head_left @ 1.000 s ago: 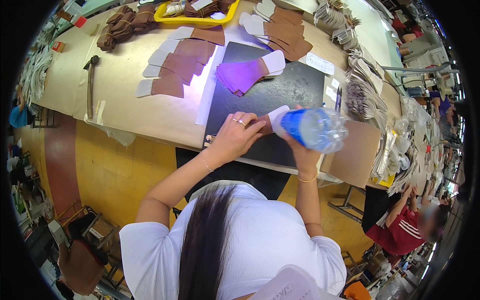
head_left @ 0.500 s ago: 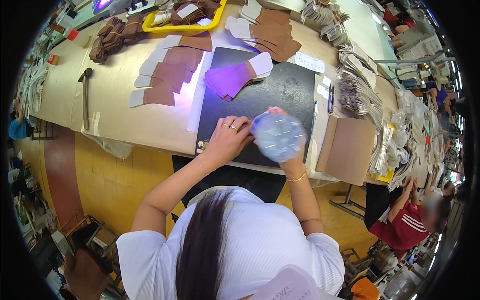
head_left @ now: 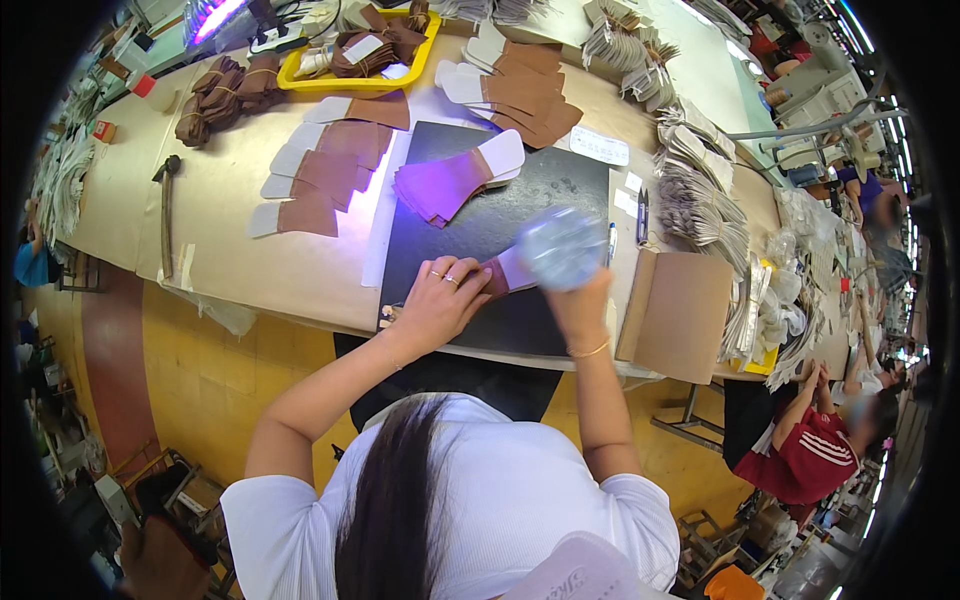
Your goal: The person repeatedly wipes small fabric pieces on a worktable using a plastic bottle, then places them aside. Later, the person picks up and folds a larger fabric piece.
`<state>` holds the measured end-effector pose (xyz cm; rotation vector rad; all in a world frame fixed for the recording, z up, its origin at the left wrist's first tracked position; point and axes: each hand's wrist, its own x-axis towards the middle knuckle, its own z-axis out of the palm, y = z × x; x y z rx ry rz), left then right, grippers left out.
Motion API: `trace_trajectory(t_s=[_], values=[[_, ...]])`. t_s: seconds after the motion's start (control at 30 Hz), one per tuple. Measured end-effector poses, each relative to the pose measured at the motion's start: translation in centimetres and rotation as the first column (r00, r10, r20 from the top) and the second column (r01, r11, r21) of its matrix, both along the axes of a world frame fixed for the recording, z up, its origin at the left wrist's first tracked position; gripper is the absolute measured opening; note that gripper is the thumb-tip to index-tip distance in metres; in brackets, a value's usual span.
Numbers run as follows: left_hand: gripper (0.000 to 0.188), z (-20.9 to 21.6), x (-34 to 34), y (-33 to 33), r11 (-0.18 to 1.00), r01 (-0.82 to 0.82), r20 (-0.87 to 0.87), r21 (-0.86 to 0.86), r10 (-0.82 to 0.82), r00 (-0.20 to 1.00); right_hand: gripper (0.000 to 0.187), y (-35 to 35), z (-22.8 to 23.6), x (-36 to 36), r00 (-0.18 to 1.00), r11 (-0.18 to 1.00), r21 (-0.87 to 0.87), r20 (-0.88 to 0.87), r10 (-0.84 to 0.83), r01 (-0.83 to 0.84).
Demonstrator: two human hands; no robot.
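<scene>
On the black mat (head_left: 540, 185), my left hand (head_left: 442, 300) curls its fingers over the brown end of a flat brown-and-white piece (head_left: 512, 268), holding it down. My right hand (head_left: 582, 305) is closed around a clear plastic bottle (head_left: 562, 248), smeared by motion, whose round end covers part of that piece's white end; the fingers behind it are mostly hidden. Farther up the mat lies a fanned stack of similar pieces (head_left: 440, 190) in purple light. More brown-and-white pieces (head_left: 325, 165) overlap in a row to its left.
A hammer (head_left: 168, 215) lies at the left. Behind stand a yellow tray (head_left: 345, 82) of brown bundles and another pile of pieces (head_left: 520, 95). Pens (head_left: 642, 213), a brown board (head_left: 685, 315) and grey bundles (head_left: 695, 205) are on the right. A person in red (head_left: 800, 455) sits beyond.
The bottle has shifted a little up in the picture. The white part of the piece now shows between my hands. The whole view has shifted slightly; the stacks lie as before.
</scene>
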<state>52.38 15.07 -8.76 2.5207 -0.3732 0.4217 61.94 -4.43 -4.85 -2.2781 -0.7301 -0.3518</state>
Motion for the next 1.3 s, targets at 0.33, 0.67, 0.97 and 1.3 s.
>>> trace_trajectory(t_s=[0.33,0.67,0.97,1.3], values=[[0.031,-0.1,0.1,0.3,1.0,0.025,-0.007,-0.011,-0.025,1.0,0.065,2.7,0.9,-0.9,0.991,0.991,0.074,-0.058,0.116,-0.112],[0.045,1.0,1.1,-0.9,0.988,-0.148,-0.144,-0.033,0.142,0.979,0.051,-1.3,2.9,1.0,0.966,0.836,0.49,-0.066,-0.248,0.248],[0.024,1.0,1.1,-1.3,0.993,-0.097,0.024,-0.074,0.099,0.995,0.062,-2.8,2.4,-0.4,0.952,0.81,0.503,-0.196,-0.233,0.302],[0.025,3.9,1.4,1.7,0.774,-0.184,-0.403,-0.606,-0.1,0.91,0.058,-5.1,1.5,-1.0,0.933,0.761,0.547,-0.276,-0.231,0.35]])
